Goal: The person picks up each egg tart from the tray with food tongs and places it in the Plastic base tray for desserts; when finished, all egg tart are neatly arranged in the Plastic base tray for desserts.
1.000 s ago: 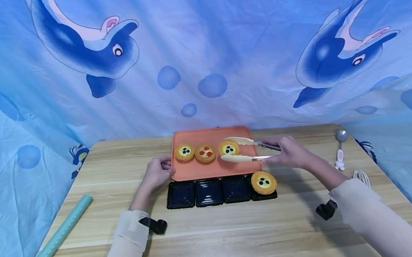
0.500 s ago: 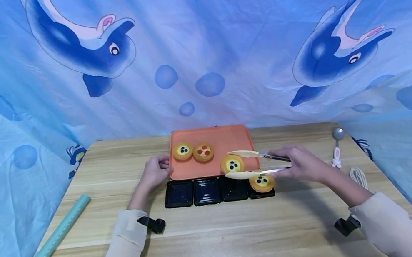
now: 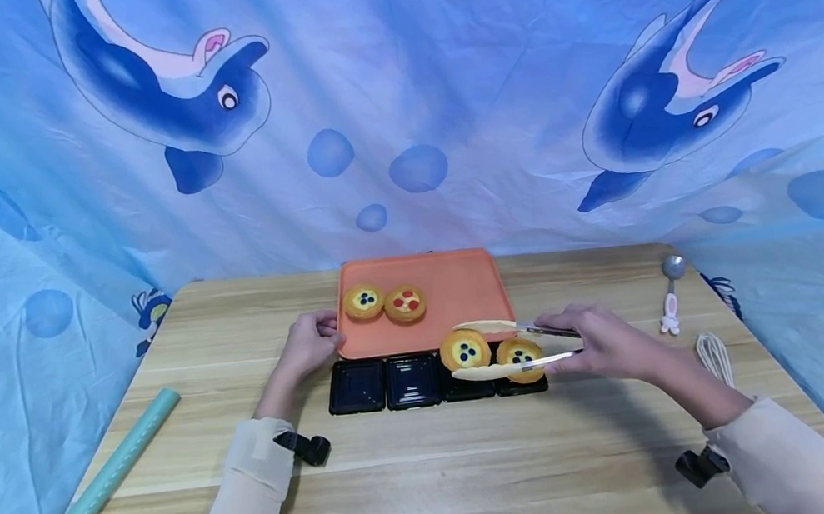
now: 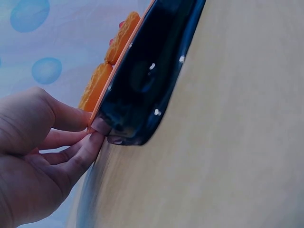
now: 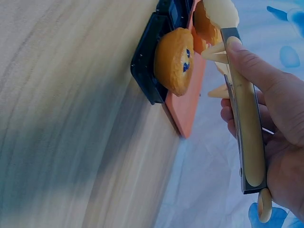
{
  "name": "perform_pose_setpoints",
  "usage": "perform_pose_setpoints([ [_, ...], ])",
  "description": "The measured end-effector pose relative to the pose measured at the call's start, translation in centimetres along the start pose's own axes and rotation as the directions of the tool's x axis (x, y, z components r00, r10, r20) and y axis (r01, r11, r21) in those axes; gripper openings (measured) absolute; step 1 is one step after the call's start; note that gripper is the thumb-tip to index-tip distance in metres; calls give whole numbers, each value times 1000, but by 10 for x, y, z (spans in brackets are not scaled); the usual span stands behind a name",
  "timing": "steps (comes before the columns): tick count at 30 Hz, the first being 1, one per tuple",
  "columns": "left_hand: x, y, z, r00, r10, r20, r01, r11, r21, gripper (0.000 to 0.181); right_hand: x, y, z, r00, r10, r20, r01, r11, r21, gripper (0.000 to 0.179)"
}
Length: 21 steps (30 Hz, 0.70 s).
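My right hand (image 3: 605,341) grips food tongs (image 5: 244,123) with cream-coloured tips. Between these tips is an egg tart (image 3: 464,349) topped with blueberries, over the third compartment of a black four-part container (image 3: 356,386). Another blueberry tart (image 3: 518,352) sits in the rightmost compartment; the two left ones hold nothing. On the orange tray (image 3: 452,278) behind lie a blueberry tart (image 3: 364,301) and a tart with red fruit pieces (image 3: 405,303), side by side. At the tray's left front corner, my left hand (image 4: 42,147) pinches the edge between thumb and fingers.
A long pale green roll (image 3: 98,495) lies along the table's left side. Toward the right edge are a metal spoon (image 3: 671,297) with a white rabbit-shaped handle and a bundle of white loops (image 3: 714,359). A blue dolphin-print curtain (image 3: 396,108) hangs behind the table.
The right hand has brought the tart in the tongs off the orange tray, toward me, to above the third black compartment. The left hand keeps its place at the tray's edge.
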State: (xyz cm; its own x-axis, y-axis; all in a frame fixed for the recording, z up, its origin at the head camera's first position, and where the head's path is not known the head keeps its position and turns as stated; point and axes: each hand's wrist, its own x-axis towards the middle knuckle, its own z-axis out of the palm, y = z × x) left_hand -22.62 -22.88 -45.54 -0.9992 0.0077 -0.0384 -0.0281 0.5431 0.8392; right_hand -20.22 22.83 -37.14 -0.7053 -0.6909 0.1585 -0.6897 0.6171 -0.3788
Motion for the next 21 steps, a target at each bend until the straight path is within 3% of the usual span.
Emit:
perform_pose_setpoints([
  [21,1,-1,1,1000,11,-18,-11,1000,11,45,-3,1,10,999,-7,50,7,1000,3,67],
])
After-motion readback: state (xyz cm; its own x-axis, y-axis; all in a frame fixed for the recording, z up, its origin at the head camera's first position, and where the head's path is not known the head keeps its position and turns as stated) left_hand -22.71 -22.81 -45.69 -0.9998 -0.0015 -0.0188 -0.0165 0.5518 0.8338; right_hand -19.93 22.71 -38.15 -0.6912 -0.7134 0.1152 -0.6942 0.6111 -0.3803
